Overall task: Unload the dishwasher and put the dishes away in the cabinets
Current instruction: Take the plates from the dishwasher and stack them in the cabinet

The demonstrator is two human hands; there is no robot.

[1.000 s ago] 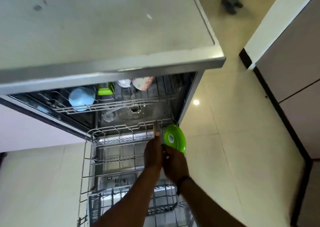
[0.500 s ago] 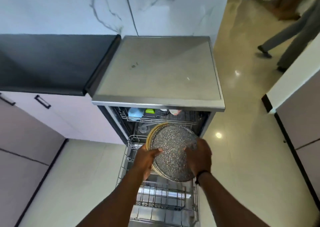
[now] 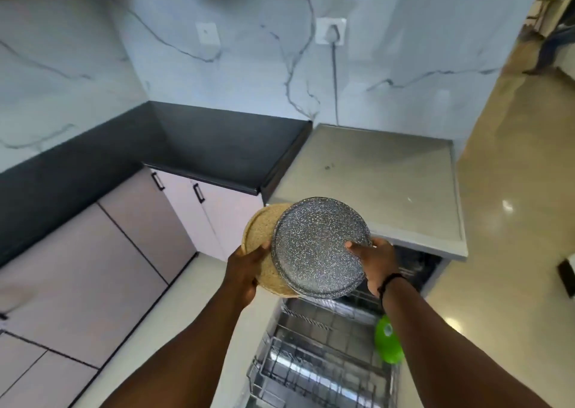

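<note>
Person holds two round plates in the air above the open dishwasher (image 3: 367, 186). Grey speckled plate (image 3: 317, 249) is in front, tilted up, its flat face toward the camera, and overlaps the tan speckled plate (image 3: 259, 236) behind it on the left. Left hand (image 3: 244, 275) curls fingers round the tan plate's rim. Right hand (image 3: 375, 263) grips the grey plate's right edge, thumb across its face. Green plate (image 3: 387, 340) stands on edge in the pulled-out lower rack (image 3: 311, 361). Black countertop (image 3: 230, 149) lies left.
</note>
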